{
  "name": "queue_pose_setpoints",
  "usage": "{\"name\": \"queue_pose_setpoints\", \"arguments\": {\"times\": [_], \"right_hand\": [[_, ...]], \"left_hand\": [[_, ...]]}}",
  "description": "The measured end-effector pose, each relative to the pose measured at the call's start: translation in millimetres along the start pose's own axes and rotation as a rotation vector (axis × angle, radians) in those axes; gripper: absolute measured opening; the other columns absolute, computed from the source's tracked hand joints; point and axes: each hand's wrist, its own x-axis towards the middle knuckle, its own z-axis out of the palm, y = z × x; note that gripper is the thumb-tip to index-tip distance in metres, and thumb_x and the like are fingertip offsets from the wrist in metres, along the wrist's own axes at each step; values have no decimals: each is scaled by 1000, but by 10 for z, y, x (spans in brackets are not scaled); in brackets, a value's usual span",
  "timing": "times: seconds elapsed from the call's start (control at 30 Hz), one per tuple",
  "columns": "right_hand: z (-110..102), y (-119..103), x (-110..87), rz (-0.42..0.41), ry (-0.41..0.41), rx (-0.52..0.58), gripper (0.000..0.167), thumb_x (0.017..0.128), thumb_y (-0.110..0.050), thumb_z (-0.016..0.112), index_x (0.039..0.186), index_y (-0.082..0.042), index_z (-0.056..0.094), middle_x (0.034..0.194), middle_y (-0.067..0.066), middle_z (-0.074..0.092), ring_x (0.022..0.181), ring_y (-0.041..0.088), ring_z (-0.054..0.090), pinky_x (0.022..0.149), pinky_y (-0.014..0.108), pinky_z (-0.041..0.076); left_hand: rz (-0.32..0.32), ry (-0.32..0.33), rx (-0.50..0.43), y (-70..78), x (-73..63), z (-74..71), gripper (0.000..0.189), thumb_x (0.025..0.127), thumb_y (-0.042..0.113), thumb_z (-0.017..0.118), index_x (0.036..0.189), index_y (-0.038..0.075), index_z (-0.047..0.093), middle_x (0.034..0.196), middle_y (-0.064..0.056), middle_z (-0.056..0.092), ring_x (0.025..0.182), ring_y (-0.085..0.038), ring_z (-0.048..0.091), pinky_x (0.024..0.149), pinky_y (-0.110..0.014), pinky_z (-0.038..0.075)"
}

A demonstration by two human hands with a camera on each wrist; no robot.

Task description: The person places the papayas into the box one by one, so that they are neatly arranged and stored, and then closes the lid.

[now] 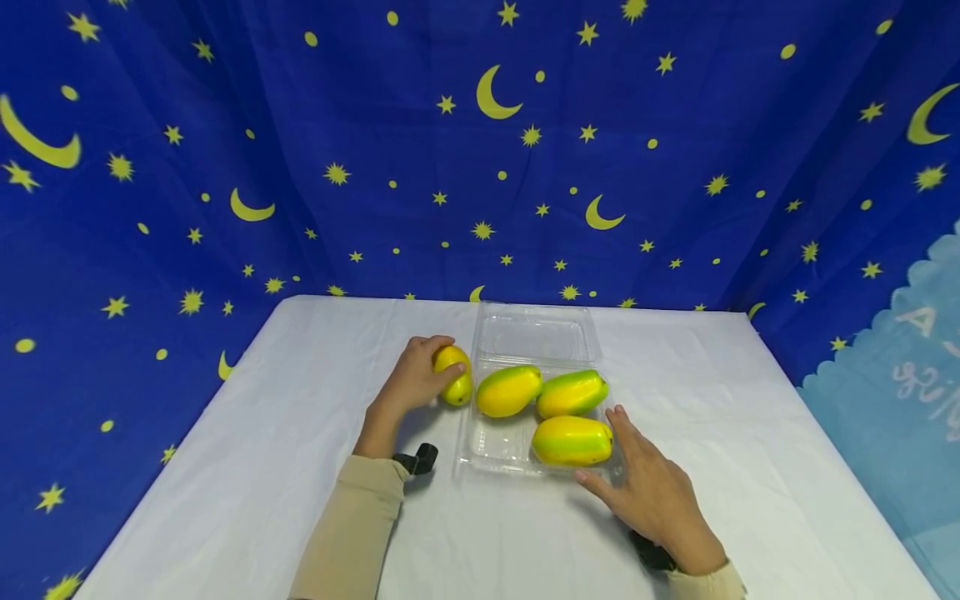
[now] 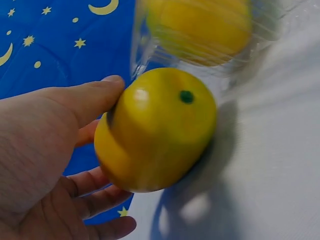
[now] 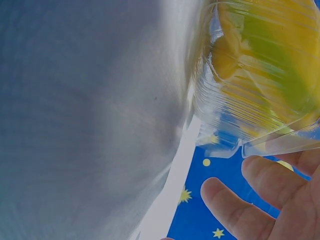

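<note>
My left hand (image 1: 414, 377) grips a yellow-green papaya (image 1: 453, 377) just left of the clear plastic container (image 1: 501, 446). Thumb and fingers are round its sides in the left wrist view, and the green stem spot on the papaya (image 2: 162, 132) shows. Three more papayas lie inside the container: one at the left (image 1: 509, 391), one at the back right (image 1: 572, 392) and one at the front right (image 1: 573, 441). My right hand (image 1: 654, 487) is beside the container's right side with thumb and fingers spread. Its fingertips (image 3: 257, 170) are right at the container's rim in the right wrist view.
The container's hinged lid (image 1: 537, 335) lies folded back toward the rear of the table. A white cloth (image 1: 247, 500) covers the table. Behind it hangs a blue curtain (image 1: 420, 150) with yellow moons and stars.
</note>
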Motion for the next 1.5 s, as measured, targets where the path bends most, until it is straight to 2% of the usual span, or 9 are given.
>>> {"name": "queue_pose_setpoints", "arguments": {"times": [0.33,0.6,0.87,1.03,1.33,1.5], "right_hand": [[14,17,-13,5,-8,10,109,81,-84,51,160,-13,25,164,13,28,135,44,49,88,65,51],[12,14,-15,10,-5,16,109,81,-85,51,160,-13,26,165,13,28,136,44,48,89,67,50],[4,-4,-9,-2,4,6,107,82,-83,52,159,-13,27,164,15,29,133,45,51,84,65,52],[7,-1,-6,-5,5,-3,107,82,-83,51,159,-13,27,164,15,28,133,45,51,83,65,53],[15,15,-1,-6,4,4,109,81,-83,52,159,-13,27,164,15,28,133,45,51,84,65,52],[10,13,-7,7,-8,12,109,81,-84,52,160,-14,25,165,14,27,135,45,49,86,66,51]], "left_hand": [[-15,-77,22,2,-67,-149,60,91,39,71,144,16,53,133,-16,53,116,-30,55,101,-49,48],[-29,-124,14,-17,-105,-260,60,90,37,73,142,15,52,139,-13,55,124,-30,54,106,-51,44],[-28,-208,22,-55,-192,-411,63,89,31,75,144,11,52,135,-14,60,120,-30,56,107,-51,43],[-65,-265,30,-33,-233,-489,66,87,31,77,145,12,51,138,-12,61,126,-31,54,110,-53,40],[-108,-334,-1,-67,-254,-524,72,85,34,79,148,19,47,147,-9,53,133,-32,49,114,-57,34],[-125,-359,4,-116,-252,-531,79,82,38,82,149,19,46,150,-11,51,136,-33,46,115,-59,33]]}}
